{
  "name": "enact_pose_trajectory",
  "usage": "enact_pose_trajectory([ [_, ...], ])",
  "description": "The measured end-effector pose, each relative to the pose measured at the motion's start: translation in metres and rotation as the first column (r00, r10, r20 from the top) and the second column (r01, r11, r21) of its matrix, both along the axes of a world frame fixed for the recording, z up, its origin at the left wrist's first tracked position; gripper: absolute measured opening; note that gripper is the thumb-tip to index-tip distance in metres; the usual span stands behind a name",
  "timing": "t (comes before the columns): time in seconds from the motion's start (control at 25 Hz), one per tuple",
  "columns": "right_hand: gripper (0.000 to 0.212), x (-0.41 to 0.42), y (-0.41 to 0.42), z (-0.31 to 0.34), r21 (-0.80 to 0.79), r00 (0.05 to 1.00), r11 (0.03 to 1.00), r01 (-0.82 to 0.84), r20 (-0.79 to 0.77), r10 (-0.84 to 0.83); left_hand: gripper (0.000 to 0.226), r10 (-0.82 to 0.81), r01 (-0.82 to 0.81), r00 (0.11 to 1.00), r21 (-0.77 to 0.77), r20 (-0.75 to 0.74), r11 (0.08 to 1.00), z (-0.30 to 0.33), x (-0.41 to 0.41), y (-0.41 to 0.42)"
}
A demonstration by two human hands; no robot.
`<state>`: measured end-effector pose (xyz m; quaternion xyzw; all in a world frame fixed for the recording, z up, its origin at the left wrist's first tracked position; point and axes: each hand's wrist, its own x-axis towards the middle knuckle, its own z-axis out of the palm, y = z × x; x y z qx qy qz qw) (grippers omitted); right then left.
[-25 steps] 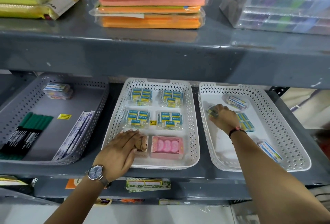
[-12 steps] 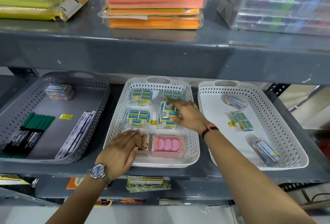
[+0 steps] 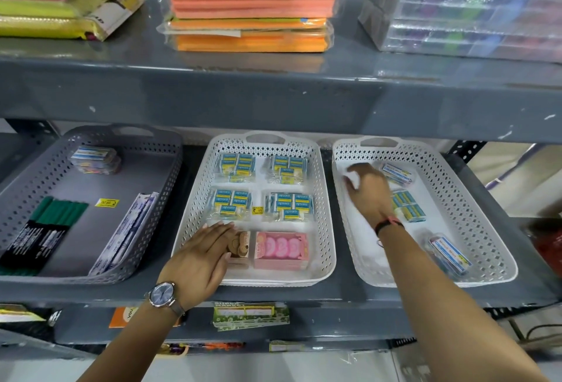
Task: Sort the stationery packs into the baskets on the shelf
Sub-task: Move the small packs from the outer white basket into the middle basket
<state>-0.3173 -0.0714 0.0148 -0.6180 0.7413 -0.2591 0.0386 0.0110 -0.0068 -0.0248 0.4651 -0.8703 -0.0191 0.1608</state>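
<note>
Three baskets stand side by side on the lower shelf. The middle white basket (image 3: pixel 330 229) holds several blue-and-yellow eraser packs (image 3: pixel 290 205), a pink pack (image 3: pixel 281 249) and a brown pack (image 3: pixel 240 247). My left hand (image 3: pixel 200 257) lies flat on this basket's front left corner, its fingers touching the brown pack. My right hand (image 3: pixel 369 193) hovers, blurred, over the back left of the right white basket (image 3: pixel 486 229), fingers apart and holding nothing. Beside it lie a blue eraser pack (image 3: pixel 407 206) and two clear boxed packs (image 3: pixel 398 173) (image 3: pixel 448 255).
The grey basket (image 3: pixel 24 193) at left holds green markers (image 3: pixel 57 214), a long pen pack (image 3: pixel 127 232) and a small boxed pack (image 3: pixel 94 158). The upper shelf's thick edge (image 3: pixel 273 98) overhangs the baskets, carrying orange sheets (image 3: pixel 252 7) and clear boxes (image 3: pixel 474 7).
My right hand carried an eraser pack from the right basket to the middle basket, let it go there, and has come back over the right basket. My left hand stayed put.
</note>
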Motion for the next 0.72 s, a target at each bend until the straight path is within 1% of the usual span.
enact_pose_trajectory([
  [0.04, 0.031, -0.022, 0.002, -0.006, 0.021, 0.989, 0.989, 0.146, -0.004, -0.146, 0.062, -0.005, 0.005, 1.0, -0.003, -0.002, 1.0, 0.0, 0.0, 0.0],
  [0.08, 0.037, -0.043, 0.006, -0.013, 0.109, 0.963, 0.957, 0.27, -0.036, -0.268, 0.062, -0.01, 0.01, 1.0, -0.008, -0.003, 1.0, 0.0, 0.0, 0.0],
  [0.12, 0.045, -0.061, 0.01, -0.021, 0.229, 0.93, 0.901, 0.368, -0.07, -0.362, 0.062, -0.012, 0.012, 1.0, -0.015, -0.005, 1.0, 0.0, 0.0, 0.0],
  [0.16, 0.052, -0.075, 0.015, -0.029, 0.35, 0.902, 0.835, 0.425, -0.088, -0.423, 0.061, -0.013, 0.013, 1.0, -0.017, -0.005, 1.0, 0.001, 0.0, 0.0],
  [0.2, 0.059, -0.084, 0.019, -0.034, 0.441, 0.887, 0.78, 0.444, -0.088, -0.454, 0.06, -0.015, 0.015, 1.0, -0.019, -0.004, 1.0, 0.001, 0.0, -0.001],
  [0.24, 0.063, -0.089, 0.022, -0.039, 0.49, 0.883, 0.754, 0.437, -0.077, -0.462, 0.06, -0.014, 0.014, 1.0, -0.02, -0.005, 1.0, 0.001, 0.0, -0.001],
  [0.28, 0.065, -0.092, 0.023, -0.042, 0.498, 0.888, 0.756, 0.425, -0.067, -0.455, 0.06, -0.014, 0.014, 1.0, -0.023, -0.005, 1.0, 0.001, 0.0, -0.001],
  [0.4, 0.059, -0.09, 0.02, -0.04, 0.445, 0.893, 0.794, 0.414, -0.03, -0.448, 0.062, -0.008, 0.008, 1.0, -0.028, 0.002, 1.0, 0.0, 0.0, 0.0],
  [0.48, 0.053, -0.078, 0.016, -0.03, 0.404, 0.878, 0.815, 0.415, 0.057, -0.476, 0.064, -0.008, 0.008, 1.0, -0.022, 0.006, 1.0, 0.0, -0.001, 0.0],
  [0.56, 0.049, -0.053, 0.008, -0.012, 0.323, 0.886, 0.869, 0.374, 0.153, -0.438, 0.065, 0.004, -0.003, 1.0, -0.014, 0.009, 1.0, -0.001, -0.001, 0.0],
  [0.6, 0.047, -0.035, 0.004, 0.0, 0.257, 0.905, 0.912, 0.318, 0.203, -0.373, 0.066, 0.007, -0.007, 1.0, -0.012, 0.011, 1.0, -0.001, -0.001, 0.0],
  [0.64, 0.044, -0.014, 0.0, 0.011, 0.181, 0.928, 0.956, 0.231, 0.254, -0.272, 0.066, 0.011, -0.011, 1.0, -0.007, 0.012, 1.0, -0.001, -0.001, 0.0],
  [0.68, 0.042, 0.008, -0.004, 0.021, 0.109, 0.95, 0.987, 0.115, 0.279, -0.141, 0.066, 0.012, -0.012, 1.0, -0.001, 0.011, 1.0, -0.001, 0.0, 0.0],
  [0.72, 0.041, 0.03, -0.007, 0.028, 0.054, 0.965, 0.998, -0.018, 0.262, 0.003, 0.065, 0.012, -0.012, 1.0, 0.002, 0.01, 1.0, -0.001, 0.0, 0.0],
])
